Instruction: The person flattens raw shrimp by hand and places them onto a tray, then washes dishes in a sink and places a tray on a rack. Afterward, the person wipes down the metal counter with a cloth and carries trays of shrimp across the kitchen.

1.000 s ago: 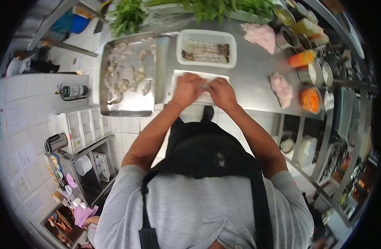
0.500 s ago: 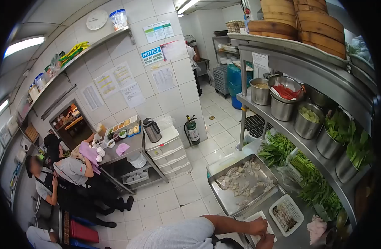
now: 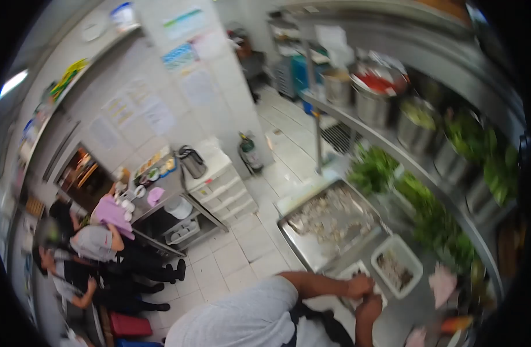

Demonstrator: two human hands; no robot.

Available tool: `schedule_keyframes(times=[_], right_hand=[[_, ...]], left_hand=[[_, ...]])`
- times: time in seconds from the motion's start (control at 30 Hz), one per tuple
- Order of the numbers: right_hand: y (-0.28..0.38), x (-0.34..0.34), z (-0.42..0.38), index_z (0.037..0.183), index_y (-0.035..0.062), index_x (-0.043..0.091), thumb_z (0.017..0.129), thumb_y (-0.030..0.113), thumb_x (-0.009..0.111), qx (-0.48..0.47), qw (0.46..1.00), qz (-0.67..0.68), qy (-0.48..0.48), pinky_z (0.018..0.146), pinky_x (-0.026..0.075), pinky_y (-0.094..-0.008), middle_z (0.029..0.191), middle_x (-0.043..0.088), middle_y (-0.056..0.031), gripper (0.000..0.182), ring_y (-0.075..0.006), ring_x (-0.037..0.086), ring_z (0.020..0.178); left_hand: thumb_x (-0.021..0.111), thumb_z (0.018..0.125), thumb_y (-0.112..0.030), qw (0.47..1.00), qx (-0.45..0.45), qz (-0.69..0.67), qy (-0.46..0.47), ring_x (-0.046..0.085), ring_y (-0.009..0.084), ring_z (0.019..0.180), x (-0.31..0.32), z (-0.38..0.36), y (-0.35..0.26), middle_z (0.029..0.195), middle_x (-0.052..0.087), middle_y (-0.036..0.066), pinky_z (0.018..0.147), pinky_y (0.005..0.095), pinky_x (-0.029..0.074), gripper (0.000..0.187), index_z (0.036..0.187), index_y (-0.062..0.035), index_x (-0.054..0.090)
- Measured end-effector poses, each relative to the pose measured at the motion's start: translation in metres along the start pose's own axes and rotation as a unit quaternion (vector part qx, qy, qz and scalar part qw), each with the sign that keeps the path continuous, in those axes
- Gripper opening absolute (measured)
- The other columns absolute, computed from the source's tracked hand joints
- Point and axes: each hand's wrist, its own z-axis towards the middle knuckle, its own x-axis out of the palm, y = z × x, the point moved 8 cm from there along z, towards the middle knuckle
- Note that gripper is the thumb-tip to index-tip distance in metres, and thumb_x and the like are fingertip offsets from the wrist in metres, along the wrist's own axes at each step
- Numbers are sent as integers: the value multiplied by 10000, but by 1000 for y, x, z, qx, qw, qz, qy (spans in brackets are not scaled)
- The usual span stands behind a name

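My left hand (image 3: 359,285) and my right hand (image 3: 368,305) are close together over a white board (image 3: 356,269) on the steel counter. Both have curled, closed fingers. Whatever is between them is too small and blurred to name. Just right of the hands stands a white perforated basket (image 3: 417,267) holding greyish, shrimp-like pieces with dark bits. Beyond the board lies a large steel tray (image 3: 303,246) with pale raw shrimp (image 3: 329,215) spread over it.
Leafy greens (image 3: 436,217) lie behind the basket, under a steel shelf (image 3: 387,136) bearing metal pots. A pink cloth (image 3: 443,284) is at the right. Two co-workers (image 3: 94,246) stand at the far-left counter; a fire extinguisher (image 3: 250,153) is by the wall.
The view has tilted and shifted, blurring the picture. My hands remain together over the board, and more of my right forearm shows. The co-workers at left have shifted posture.
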Motion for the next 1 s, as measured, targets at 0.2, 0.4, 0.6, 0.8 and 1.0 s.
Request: schedule_keyframes(times=[0.2, 0.4, 0.6, 0.8, 1.0], right_hand=[[-2, -15, -12, 1135, 48, 739, 892, 75, 640, 22, 998, 47, 34, 802, 536, -523, 928, 676, -191, 264, -412, 666, 931], [-25, -38, -21, 1239, 27, 698, 918, 100, 681, 98, 985, 139, 27, 941, 570, -482, 1105, 673, -180, 330, -391, 669, 1081], [-23, -29, -14, 1022, 37, 714, 909, 76, 662, 59, 994, 91, 34, 846, 586, -470, 1010, 663, -154, 130, -367, 688, 979], [-27, -31, -15, 1024, 50, 730, 866, 37, 643, 64, 995, 76, 31, 804, 602, -451, 975, 651, -136, 182, -348, 701, 956], [-32, -33, -13, 1072, 55, 738, 873, 55, 675, 62, 992, 54, 95, 861, 590, -471, 1039, 668, -141, 209, -340, 690, 998]], left_hand=[[790, 636, -177, 998, 39, -32, -24, 700, 375, 928, 21, -13, 5, 913, 714, 144, 764, 572, 524, 281, 898, -78, 770], [853, 779, -192, 995, -1, -83, -60, 643, 304, 1106, -56, -17, -13, 1016, 718, 71, 919, 506, 474, 325, 1093, -134, 796], [834, 806, -182, 996, 13, -84, -16, 635, 284, 1041, -42, -2, -25, 968, 718, 4, 863, 504, 445, 154, 955, -151, 813], [805, 756, -89, 995, 52, -76, -29, 650, 323, 908, -35, 4, -35, 847, 665, 49, 780, 495, 497, 73, 816, -107, 768], [837, 803, -125, 995, 33, -91, -2, 679, 303, 954, -52, -2, -18, 939, 732, 60, 839, 459, 522, 133, 931, -102, 811]])
